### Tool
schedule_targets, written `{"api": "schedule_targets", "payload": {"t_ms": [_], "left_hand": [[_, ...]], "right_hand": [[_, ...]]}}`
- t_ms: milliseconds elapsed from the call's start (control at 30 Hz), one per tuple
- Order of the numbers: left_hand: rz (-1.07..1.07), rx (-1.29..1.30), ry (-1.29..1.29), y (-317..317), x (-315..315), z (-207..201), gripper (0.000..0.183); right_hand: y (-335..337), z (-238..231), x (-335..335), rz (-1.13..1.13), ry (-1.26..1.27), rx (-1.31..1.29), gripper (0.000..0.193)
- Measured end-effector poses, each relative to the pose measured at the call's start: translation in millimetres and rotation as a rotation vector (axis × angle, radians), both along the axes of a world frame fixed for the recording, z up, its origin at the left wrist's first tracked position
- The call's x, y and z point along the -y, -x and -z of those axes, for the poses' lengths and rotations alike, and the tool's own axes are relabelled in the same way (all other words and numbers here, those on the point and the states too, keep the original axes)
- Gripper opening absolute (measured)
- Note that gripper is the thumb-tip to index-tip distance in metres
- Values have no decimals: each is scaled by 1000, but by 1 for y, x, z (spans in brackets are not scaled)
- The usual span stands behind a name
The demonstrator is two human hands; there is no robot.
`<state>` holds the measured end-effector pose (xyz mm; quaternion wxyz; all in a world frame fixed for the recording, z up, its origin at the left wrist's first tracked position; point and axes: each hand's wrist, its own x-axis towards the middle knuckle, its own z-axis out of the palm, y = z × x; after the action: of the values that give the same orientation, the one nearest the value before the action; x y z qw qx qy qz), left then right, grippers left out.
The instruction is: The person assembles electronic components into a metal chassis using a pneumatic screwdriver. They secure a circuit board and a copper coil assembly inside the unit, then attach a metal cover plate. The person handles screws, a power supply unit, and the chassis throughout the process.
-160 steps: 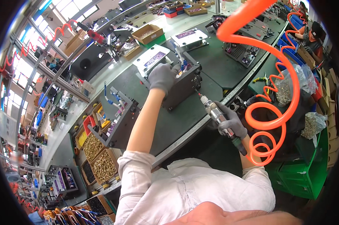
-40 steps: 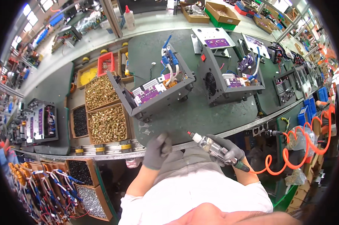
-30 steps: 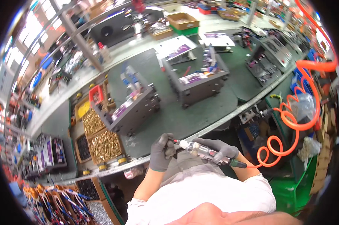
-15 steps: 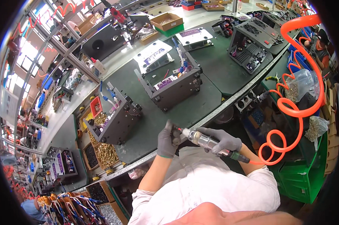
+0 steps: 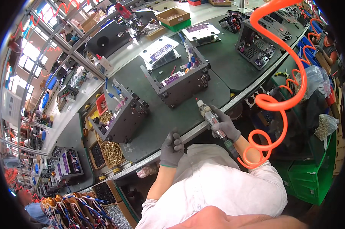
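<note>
My right hand [image 5: 226,128], in a grey glove, is wrapped round an air screwdriver [image 5: 209,116] with a clear barrel and an orange coiled hose [image 5: 269,103]. Its bit points away from me, just short of the near side of a dark grey metal chassis [image 5: 187,87]; contact is not visible. Inside that chassis are purple circuit boards and blue-white cables. Beside the bench edge, my gloved left hand [image 5: 172,149] has its fingers curled in; whatever they hold is hidden. A second, similar chassis [image 5: 123,122] stands tilted beyond it to the left.
Bins of brass-coloured fasteners [image 5: 113,153] and black screws [image 5: 96,155] lie at left. White panels [image 5: 159,51] lie behind the chassis. Another open chassis [image 5: 256,47] stands far right. The metal bench edge [image 5: 195,131] runs before me; a green crate [image 5: 304,179] is at lower right.
My right hand has swung the screwdriver away from my left hand, its bit now pointing forward towards the middle chassis. My left hand has dropped slightly nearer to me. The hose has shifted left.
</note>
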<state>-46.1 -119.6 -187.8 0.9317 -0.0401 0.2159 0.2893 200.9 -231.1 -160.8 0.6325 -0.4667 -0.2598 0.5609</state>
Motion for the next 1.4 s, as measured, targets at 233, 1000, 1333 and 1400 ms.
{"api": "schedule_targets", "payload": {"t_ms": [233,1000,1333,1400], "left_hand": [[-9,-163,-18,0,6,-4,22],[-6,-121,-6,8,10,9,21],[-40,-171,-291,-7,-15,-11,27],[-18,-122,-304,-13,-25,-17,29]], "right_hand": [[-4,-1,0,-16,18,18,102],[2,18,-14,67,-27,-122,99],[9,-18,8,-117,-15,-96,100],[17,-33,16,-198,24,-103,102]]}}
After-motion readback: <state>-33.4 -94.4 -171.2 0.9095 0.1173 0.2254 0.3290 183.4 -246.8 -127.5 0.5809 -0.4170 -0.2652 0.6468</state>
